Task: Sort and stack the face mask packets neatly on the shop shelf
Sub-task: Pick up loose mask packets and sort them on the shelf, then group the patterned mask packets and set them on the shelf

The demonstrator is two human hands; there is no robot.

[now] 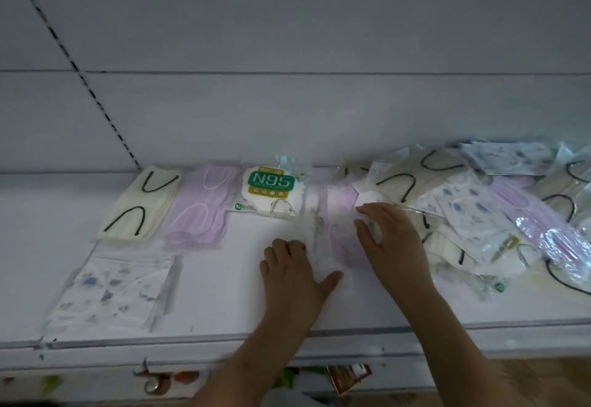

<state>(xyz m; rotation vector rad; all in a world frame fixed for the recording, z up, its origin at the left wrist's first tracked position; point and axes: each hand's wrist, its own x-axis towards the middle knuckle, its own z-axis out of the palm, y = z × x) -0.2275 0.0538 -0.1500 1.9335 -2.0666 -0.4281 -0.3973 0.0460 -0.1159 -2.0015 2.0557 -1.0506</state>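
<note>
A purple mask packet [340, 230] in clear wrap lies on the white shelf [224, 304] between my hands. My left hand [294, 274] holds its left edge, fingers curled and thumb spread over the plastic. My right hand [395, 240] rests on its right side with straight fingers, touching the loose pile [473, 214] of mixed packets. Sorted at the left are a cream packet with black loops [137, 205], a purple stack [200, 211], an N95 packet [271, 192] and a patterned white packet [115, 291].
The shelf's back wall [287, 118] rises just behind the packets. A slotted upright [96, 99] runs up at the left. The shelf's front lip [160, 346] crosses below my wrists, with coloured goods [348, 374] on a lower shelf.
</note>
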